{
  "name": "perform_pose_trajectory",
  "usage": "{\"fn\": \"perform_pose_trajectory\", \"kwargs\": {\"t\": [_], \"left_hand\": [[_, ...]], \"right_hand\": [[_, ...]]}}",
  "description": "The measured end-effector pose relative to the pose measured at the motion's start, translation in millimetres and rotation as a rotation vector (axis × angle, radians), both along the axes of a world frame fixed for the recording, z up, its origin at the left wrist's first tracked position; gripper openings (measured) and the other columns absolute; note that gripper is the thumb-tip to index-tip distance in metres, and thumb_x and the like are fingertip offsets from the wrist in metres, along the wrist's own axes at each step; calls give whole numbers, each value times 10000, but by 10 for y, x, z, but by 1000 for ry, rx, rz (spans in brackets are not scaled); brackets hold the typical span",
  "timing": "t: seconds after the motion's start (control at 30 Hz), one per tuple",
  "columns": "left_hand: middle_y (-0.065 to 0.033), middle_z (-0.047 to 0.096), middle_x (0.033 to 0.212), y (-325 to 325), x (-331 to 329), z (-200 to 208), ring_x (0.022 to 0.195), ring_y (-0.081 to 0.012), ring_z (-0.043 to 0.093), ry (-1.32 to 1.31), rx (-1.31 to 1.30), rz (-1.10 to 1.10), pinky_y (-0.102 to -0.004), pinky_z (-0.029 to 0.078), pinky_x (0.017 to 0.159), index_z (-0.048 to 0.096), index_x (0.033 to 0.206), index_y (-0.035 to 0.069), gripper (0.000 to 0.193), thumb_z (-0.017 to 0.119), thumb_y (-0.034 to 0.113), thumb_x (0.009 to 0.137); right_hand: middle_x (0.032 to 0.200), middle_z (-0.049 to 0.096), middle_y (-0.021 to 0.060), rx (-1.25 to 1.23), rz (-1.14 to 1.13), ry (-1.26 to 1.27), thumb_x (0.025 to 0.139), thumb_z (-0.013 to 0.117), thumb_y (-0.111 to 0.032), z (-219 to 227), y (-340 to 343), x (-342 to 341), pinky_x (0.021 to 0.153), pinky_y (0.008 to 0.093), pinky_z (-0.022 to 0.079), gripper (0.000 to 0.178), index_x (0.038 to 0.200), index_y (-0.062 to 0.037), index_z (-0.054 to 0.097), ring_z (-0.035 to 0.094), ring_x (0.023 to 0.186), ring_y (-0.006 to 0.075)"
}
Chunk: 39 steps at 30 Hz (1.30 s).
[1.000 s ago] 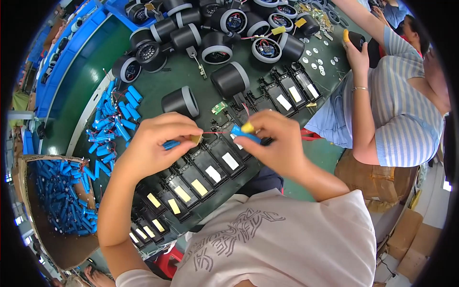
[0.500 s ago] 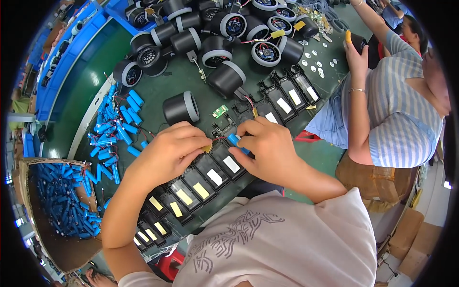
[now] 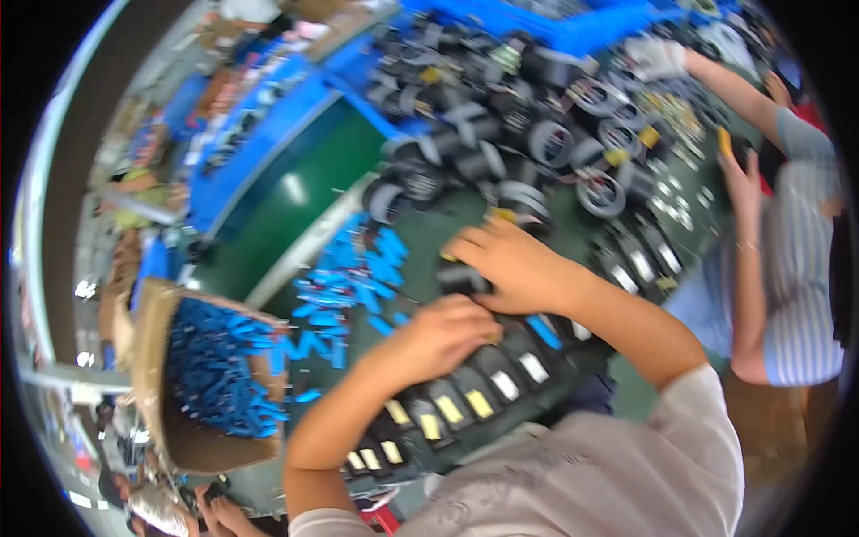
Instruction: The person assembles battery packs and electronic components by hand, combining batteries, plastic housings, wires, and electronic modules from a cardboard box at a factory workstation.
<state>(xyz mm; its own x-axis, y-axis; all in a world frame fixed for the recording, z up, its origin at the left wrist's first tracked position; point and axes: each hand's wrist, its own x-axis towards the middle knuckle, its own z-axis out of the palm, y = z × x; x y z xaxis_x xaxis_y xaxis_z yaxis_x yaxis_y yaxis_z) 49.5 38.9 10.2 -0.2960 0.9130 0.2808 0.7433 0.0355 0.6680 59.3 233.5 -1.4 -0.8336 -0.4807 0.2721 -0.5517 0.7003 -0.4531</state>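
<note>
above a green surface point(image 3: 438, 234), your right hand point(image 3: 512, 268) is curving its fingers over a black cylinder point(image 3: 461, 277) lying between your hands, while your left hand point(image 3: 440, 336) is bunching its fingers just below; blur is hiding whether either is pinching anything. you are likely working best by gripping the firm body squarely and sparing the blue cell point(image 3: 543, 332) nearby any knock.
</note>
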Motion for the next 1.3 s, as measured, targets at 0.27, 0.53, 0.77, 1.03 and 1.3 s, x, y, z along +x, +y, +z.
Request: {"fn": "perform_pose_trajectory", "kwargs": {"t": [0.27, 0.53, 0.77, 1.03, 1.3], "left_hand": [[-96, 635, 911, -65, -132, 336, 870, -295, 597, 106, 58, 62, -373, 498, 761, 638, 981, 37, 247, 662, -32, 745], [-102, 653, 910, -386, -467, 611, 795, -252, 616, 224, 53, 300, -326, 513, 669, 659, 935, 13, 267, 689, -91, 691], [-118, 649, 878, -511, -645, 724, 786, -220, 625, 206, 66, 437, -297, 518, 672, 652, 954, -22, 268, 668, -124, 707], [-81, 629, 1001, -1065, -1090, 800, 857, -132, 603, -8, 107, 685, -230, 543, 714, 654, 1023, -20, 249, 637, -107, 790], [-111, 696, 846, -1717, -1842, 670, 758, -163, 671, 239, 128, 1112, -285, 524, 718, 673, 970, -24, 208, 681, -2, 764]], "right_hand": [[1034, 478, 146, -462, 56, 45, 617, 719, -76, 98, 32, -165, 813, 373, 460, 541, 1087, -42, 452, 538, 969, 328], [940, 489, 128, -622, -251, 194, 599, 778, -162, 107, -218, -440, 777, 354, 461, 513, 1000, -26, 488, 543, 877, 284], [954, 513, 103, -657, -298, 82, 654, 813, -228, 125, -281, -561, 724, 340, 472, 512, 1016, -34, 507, 564, 848, 231], [965, 571, 64, -836, -166, -240, 784, 729, -85, 53, -168, -501, 808, 280, 492, 373, 1094, -17, 532, 578, 910, 139], [1225, 503, 146, -534, -78, -12, 755, 731, -87, 264, -278, -202, 943, 349, 434, 502, 1202, -23, 509, 522, 1128, 266]]}}
